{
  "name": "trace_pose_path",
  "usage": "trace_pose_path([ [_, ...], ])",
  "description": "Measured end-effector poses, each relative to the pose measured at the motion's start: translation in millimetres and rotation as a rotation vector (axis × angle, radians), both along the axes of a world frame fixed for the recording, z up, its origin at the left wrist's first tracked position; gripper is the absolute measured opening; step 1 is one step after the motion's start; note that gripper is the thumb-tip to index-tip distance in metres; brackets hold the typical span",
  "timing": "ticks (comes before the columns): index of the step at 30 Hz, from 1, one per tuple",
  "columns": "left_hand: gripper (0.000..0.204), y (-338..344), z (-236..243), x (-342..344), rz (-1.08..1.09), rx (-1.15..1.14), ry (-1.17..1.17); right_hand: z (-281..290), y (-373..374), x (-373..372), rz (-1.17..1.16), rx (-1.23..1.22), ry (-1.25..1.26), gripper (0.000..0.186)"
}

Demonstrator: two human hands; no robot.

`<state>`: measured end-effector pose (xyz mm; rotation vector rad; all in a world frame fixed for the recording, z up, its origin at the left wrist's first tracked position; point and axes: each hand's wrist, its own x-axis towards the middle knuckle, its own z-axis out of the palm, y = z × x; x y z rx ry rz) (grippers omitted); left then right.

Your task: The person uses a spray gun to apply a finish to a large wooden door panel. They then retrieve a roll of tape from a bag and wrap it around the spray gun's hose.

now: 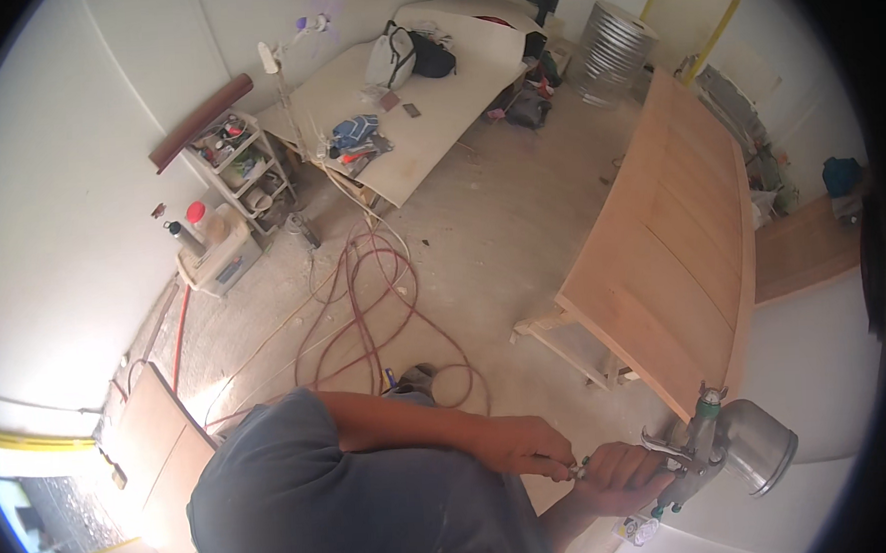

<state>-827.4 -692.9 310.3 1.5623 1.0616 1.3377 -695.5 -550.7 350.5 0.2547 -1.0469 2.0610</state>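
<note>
In my right hand [619, 480] is a spray gun [698, 451], tilted sideways with its metal cup [758, 447] at the far right. My fingers wrap round its handle below the trigger. My left hand [524, 445] pinches a small metal fitting [578, 469] at the handle's end, close against my right hand. Just beyond the gun lies a wide wooden door panel [662, 255], resting on a trestle [577, 355]. Whether a hose joins the fitting is hidden by my fingers.
Looped red hoses [360, 311] lie across the floor ahead of me. Farther back, a low table [436, 137] holds bags and tools. A shelf rack [247, 172] and a plastic bin [220, 263] stand along the left wall. Another panel [157, 462] leans at the near left.
</note>
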Motion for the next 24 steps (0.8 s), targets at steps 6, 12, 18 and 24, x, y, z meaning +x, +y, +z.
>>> trace_pose_path([
  [6,0.032,-20,-5,1,0.244,0.063,0.392,-16,-15,-10,0.084,0.019,-0.070,0.049],
  [12,0.030,-58,-12,-7,0.495,-0.048,0.563,-47,-37,-44,0.128,0.112,-0.150,0.046],
  [18,0.028,-80,-14,-40,0.578,-0.051,0.541,-41,-54,-85,0.196,0.161,-0.183,0.047],
  [24,0.029,-77,-15,-106,0.598,0.087,0.505,-25,-55,-147,0.164,0.233,-0.162,0.048],
])
